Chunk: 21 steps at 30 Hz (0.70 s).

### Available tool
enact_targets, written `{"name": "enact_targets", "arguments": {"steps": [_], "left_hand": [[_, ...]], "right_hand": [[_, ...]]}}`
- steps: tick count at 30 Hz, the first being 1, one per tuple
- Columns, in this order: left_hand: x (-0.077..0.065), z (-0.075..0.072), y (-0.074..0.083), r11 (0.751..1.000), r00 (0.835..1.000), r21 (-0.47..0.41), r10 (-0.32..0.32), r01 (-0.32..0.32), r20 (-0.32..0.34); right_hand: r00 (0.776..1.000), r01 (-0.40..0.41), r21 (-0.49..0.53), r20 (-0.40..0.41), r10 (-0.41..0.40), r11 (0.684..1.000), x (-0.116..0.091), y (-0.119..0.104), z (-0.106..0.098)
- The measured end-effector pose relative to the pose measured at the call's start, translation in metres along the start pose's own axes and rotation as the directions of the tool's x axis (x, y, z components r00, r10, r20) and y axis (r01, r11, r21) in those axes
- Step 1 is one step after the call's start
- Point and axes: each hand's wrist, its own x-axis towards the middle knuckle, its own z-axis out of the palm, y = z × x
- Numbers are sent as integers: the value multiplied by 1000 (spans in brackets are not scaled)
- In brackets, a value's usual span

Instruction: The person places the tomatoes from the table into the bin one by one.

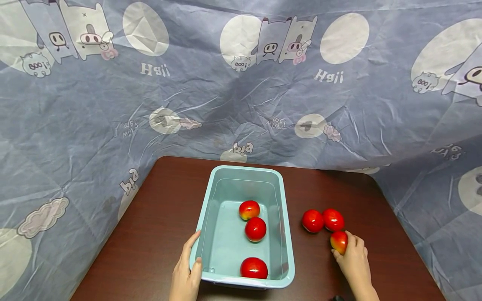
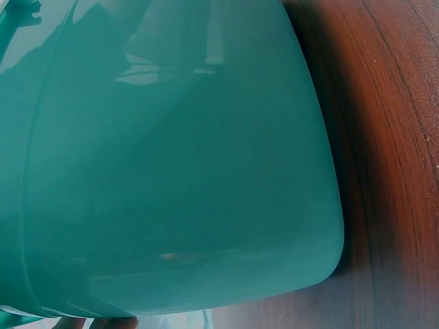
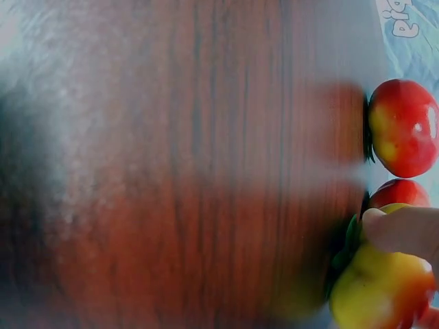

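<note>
A light blue-green plastic bin (image 1: pixel 242 284) stands on the table, with a red tomato (image 1: pixel 254 268) at its near end and two more, one of them this tomato (image 1: pixel 255 229), towards its middle. My left hand (image 1: pixel 185 269) grips the bin's near left corner, thumb at the rim. To the right of the bin, my right hand (image 1: pixel 355 259) holds a red and yellow tomato (image 1: pixel 338 241) between thumb and fingers. Its green leafy top (image 3: pixel 348 245) points down in the right wrist view. Just beyond it sit two red tomatoes, the left one (image 1: pixel 312 220) touching the right one (image 1: pixel 333 220).
The dark brown wooden table (image 1: pixel 173 188) ends at a blue-grey printed cloth (image 1: pixel 226 104) behind it and at both sides. A small black object (image 1: pixel 337 298) shows at the bottom edge near my right forearm. The bin's outer wall (image 2: pixel 185 171) fills most of the left wrist view.
</note>
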Motion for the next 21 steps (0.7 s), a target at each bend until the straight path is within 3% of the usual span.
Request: {"name": "enact_targets", "arguments": {"steps": [7, 12, 17, 21], "left_hand": [[0, 0, 0, 1000, 1000, -5, -13, 13, 11], [0, -1, 0, 1000, 1000, -3, -19, 19, 16], [0, -1, 1, 1000, 999, -9, -28, 28, 16], [1, 0, 1, 999, 999, -19, -40, 41, 27]], "right_hand": [[1000, -10, 9, -27, 10, 1000, -2, 2, 1], [996, -81, 79, -15, 83, 994, -2, -2, -2], [984, -178, 150, 37, 174, 972, -1, -15, -10], [982, -188, 207, 48, 182, 960, -1, -31, -19]]}}
